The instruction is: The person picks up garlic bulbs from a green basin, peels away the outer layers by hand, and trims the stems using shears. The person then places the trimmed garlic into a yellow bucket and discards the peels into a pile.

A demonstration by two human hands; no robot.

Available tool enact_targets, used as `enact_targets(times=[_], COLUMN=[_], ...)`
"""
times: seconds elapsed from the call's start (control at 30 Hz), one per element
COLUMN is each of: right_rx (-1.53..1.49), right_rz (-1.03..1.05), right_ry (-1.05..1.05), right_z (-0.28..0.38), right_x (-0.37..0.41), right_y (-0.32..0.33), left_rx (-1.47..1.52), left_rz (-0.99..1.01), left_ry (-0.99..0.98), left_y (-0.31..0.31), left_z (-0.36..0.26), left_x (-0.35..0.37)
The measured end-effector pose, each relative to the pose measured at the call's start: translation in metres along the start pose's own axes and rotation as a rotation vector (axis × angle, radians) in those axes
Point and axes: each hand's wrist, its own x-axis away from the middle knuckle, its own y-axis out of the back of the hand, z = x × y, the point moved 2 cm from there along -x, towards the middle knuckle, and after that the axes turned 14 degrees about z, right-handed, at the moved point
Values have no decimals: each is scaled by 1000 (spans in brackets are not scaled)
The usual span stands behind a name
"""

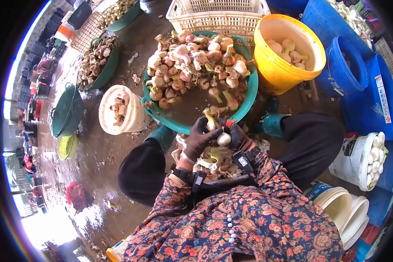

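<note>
My left hand [199, 139], in a dark glove, grips a garlic bulb [223, 139] by its stalk just below the rim of a teal basin [249, 98]. My right hand [239, 135], also gloved, presses against the same bulb and holds a small red-handled tool [228, 123]. The basin holds a heap of unpeeled garlic bulbs [192, 61]. A pile of peelings and stalks [214, 159] lies in my lap between my knees.
A yellow bucket [273, 70] with peeled bulbs stands right of the basin. A white bucket [118, 126] of trimmings stands to its left. Blue tubs [349, 65], white pails [358, 166] and a white crate [218, 15] ring the spot. The concrete floor is wet.
</note>
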Motion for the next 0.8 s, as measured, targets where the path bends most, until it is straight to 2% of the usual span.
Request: enact_targets(times=[0.03, 0.07, 0.1, 0.13, 0.17, 0.2, 0.23, 0.27, 0.3, 0.37, 0.4, 0.43, 0.47, 0.5, 0.53, 0.57, 0.63, 0.67, 0.7, 0.73, 0.77, 0.8], right_rx=[-188, -190, -553, -916, -917, -774, -628, -503, -503, -561, -562, -87, 384, 384, 132, -120, -220, -125, -29, 205, 207, 576], right_rz=[-37, -36, -119, -202, -200, -159, -116, -175, -175, -69, -71, 103, 272, 275, 173, 68, 78, -8, -92, -159, -158, -92], right_ry=[-52, -52, -157, -263, -265, -399, -530, -399, -398, -544, -547, -257, 45, 45, -113, -269, -260, -204, -148, -211, -211, -303], right_z=[-5, -5, -10, -15, -16, -17, -20, -7, -2, 1, -6, -11, -1, 3, 5, 14, 19, 13, 4, -17, -5, 22], right_x=[-1, -4, -5, -4, -4, -2, 1, 3, 1, 1, 0, -5, -10, -11, -10, -10, -12, -12, -12, -8, -8, -9], right_y=[1, 3, 5, 6, 8, 10, 9, 2, 3, 6, 10, 15, 9, 6, 6, 2, 0, 1, 5, 14, 8, -5], left_rx=[2, -321, -322, -742, -1162, -1206, -1206, -1117, -1027, -963, -772, -580, -579, -247, 88, 482, -680, -681, -864, -1045, -1045, -655], left_rz=[10, -35, -34, -36, -39, 47, 44, 117, 191, 155, 105, 53, 50, -32, -111, -31, 83, 83, 46, 9, 7, -40], left_ry=[-6, -119, -114, -202, -292, -336, -330, -236, -147, -190, -57, 72, 72, 175, 273, 261, -211, -212, -176, -134, -136, 15], left_y=[8, 16, 18, 17, 16, 18, 21, 22, 23, 19, 19, 20, 24, 32, 40, 39, 39, 42, 45, 47, 47, 49], left_z=[2, -1, -13, -30, -42, -41, -35, -30, -25, -20, -16, -12, -9, -1, 6, -3, -15, -14, -11, -6, -3, 4], left_x=[1, 1, 2, 4, 5, 6, 7, 7, 6, 10, 11, 13, 11, 9, 10, 15, 22, 25, 27, 29, 29, 27])
